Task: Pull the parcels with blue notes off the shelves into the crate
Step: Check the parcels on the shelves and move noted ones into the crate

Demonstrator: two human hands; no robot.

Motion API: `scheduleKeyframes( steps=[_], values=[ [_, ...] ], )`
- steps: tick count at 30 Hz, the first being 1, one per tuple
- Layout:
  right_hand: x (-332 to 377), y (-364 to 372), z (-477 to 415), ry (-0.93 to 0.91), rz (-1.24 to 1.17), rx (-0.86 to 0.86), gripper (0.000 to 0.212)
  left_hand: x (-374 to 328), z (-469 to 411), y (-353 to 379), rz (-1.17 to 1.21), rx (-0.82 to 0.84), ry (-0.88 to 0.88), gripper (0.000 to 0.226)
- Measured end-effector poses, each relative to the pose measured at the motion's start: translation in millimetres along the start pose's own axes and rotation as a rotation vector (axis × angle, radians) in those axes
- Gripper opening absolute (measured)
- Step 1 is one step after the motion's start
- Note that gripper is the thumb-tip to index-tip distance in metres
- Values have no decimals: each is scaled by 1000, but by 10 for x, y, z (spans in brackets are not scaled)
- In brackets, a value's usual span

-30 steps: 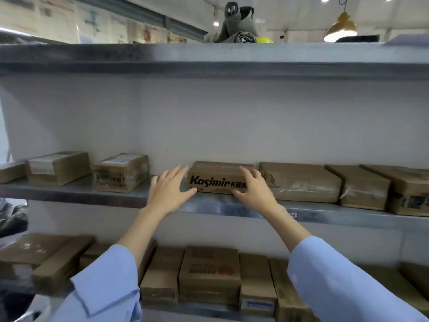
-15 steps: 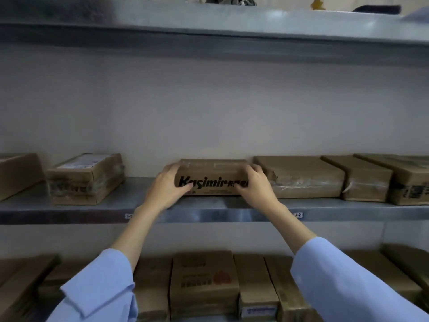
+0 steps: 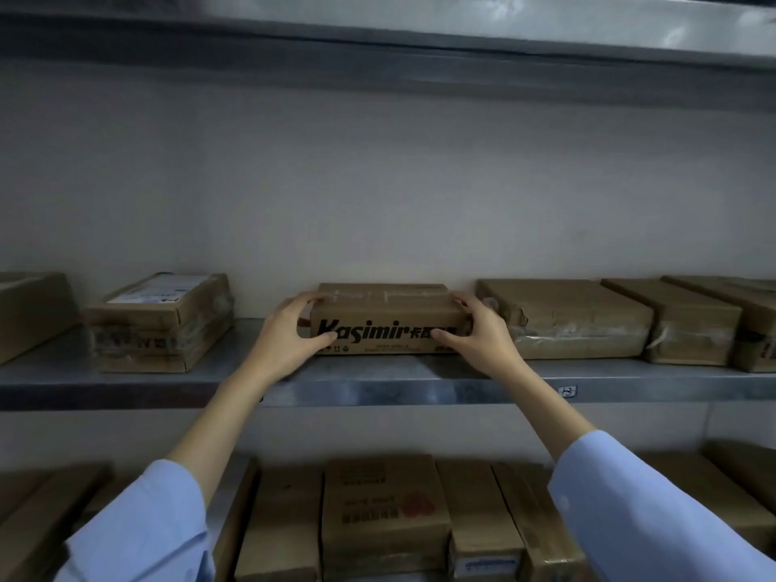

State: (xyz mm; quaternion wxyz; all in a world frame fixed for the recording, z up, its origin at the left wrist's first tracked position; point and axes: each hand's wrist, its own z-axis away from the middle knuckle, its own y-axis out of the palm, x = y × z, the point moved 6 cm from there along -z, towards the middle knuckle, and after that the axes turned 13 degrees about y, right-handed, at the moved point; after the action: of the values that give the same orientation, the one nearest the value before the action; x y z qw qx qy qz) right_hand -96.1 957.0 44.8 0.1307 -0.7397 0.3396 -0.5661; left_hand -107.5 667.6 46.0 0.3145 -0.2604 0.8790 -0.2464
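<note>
The parcel point(image 3: 384, 312) printed "Kasimir" in black, followed by characters partly covered by a thumb, lies flat on the middle shelf point(image 3: 378, 384), back against the wall. The left hand point(image 3: 289, 333) grips its left end and the right hand point(image 3: 478, 338) its right end: fingers point(image 3: 302, 298) curled over the top edge, thumbs on the printed front face. This shelf carries six parcels in view. Left of the Kasimir parcel are two, the nearer one point(image 3: 163, 321) bearing a white label too small to read. Right of it are three point(image 3: 562, 317), wrapped in clear tape. Below it, a lower-shelf parcel point(image 3: 384, 510) shows a red mark and illegible print.
</note>
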Motion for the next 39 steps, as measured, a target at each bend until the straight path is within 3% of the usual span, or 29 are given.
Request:
scheduleKeyframes(
  steps=[3,16,19,28,39],
  values=[
    [-1,44,25,10,-4,85,73,-39,12,9,76,-24,-34,56],
    [158,-88,241,-96,-194,24,55,-102,132,-192,166,-210,-24,42],
    [196,-109,271,-109,-228,15,62,-104,154,-232,188,-226,-18,48],
    [292,-108,289,-117,-278,60,99,-211,173,-307,204,-210,14,95],
    [263,-146,302,-74,-262,32,94,-210,208,-325,252,-225,-35,82]
  ],
)
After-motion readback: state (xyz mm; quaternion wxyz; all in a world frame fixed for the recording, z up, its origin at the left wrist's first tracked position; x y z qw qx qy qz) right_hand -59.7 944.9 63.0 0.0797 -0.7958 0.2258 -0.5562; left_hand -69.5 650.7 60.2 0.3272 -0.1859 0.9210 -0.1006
